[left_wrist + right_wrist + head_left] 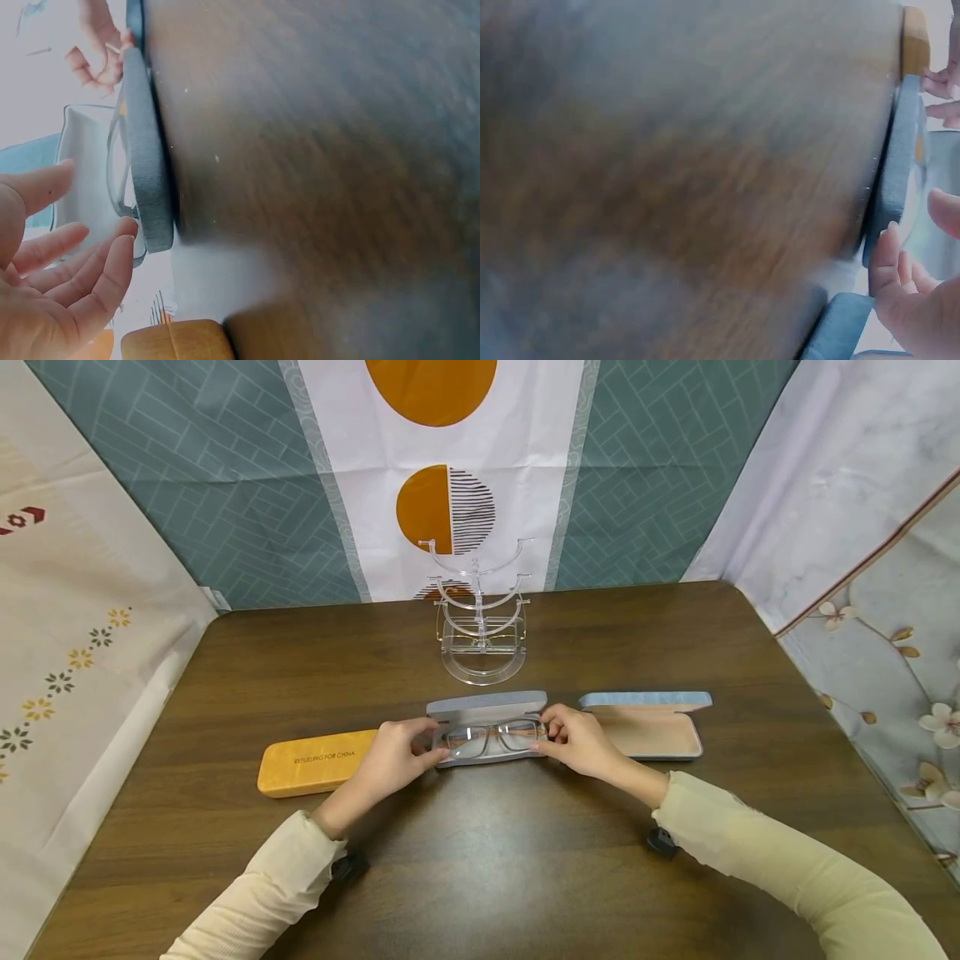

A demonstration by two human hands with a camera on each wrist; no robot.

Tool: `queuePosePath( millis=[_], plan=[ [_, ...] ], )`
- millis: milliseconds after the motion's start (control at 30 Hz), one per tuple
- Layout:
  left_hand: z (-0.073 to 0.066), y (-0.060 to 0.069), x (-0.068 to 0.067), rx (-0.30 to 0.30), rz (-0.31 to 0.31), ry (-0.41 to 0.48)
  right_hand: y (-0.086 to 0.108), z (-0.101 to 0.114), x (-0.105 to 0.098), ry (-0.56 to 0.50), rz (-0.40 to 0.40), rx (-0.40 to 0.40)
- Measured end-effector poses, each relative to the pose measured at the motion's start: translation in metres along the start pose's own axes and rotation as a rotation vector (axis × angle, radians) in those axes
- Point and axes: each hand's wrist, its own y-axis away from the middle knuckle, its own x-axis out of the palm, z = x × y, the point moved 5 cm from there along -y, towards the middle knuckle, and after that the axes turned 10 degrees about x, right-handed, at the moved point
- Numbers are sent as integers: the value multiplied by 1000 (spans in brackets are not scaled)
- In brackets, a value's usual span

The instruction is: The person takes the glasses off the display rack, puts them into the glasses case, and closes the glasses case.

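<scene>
A pair of eyeglasses (487, 739) with a thin dark frame lies in the open grey glasses case (491, 760) at the middle of the table. My left hand (393, 756) is at the case's left end; in the left wrist view its thumb stands apart from the loosely bent fingers (112, 274), whose tips are close to the glasses. At the right end is my right hand (581, 741). The right wrist view shows its fingers (885, 259) by the case's end and its thumb held away. Whether the fingertips touch the glasses cannot be told.
To the left lies a closed yellow case (318, 764) with lettering, partly behind my left hand. An open blue case (660, 735) is at right. Behind stands a clear tiered display rack (483, 672), with what looks like another pair of glasses on its lowest tier.
</scene>
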Motion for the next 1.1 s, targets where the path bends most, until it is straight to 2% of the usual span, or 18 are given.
queuePosePath(
  millis=[233, 500, 567, 800, 933, 1100],
  plan=[
    [3, 6, -11, -25, -99, 44, 5, -1, -7, -94, 6, 131],
    [9, 6, -16, -79, -133, 75, 4, -2, -9, -164, 13, 227],
    [13, 5, -15, -119, -118, 101, 3, -2, -8, -174, 15, 256],
    [24, -1, -6, -353, -24, 234, -3, 0, -1, -238, 46, 328],
    [27, -5, 0, -437, -5, 280, -9, 0, 1, -267, 21, 329],
    [29, -12, 3, -496, -2, 299, -15, -2, 2, -278, -5, 358]
  ],
)
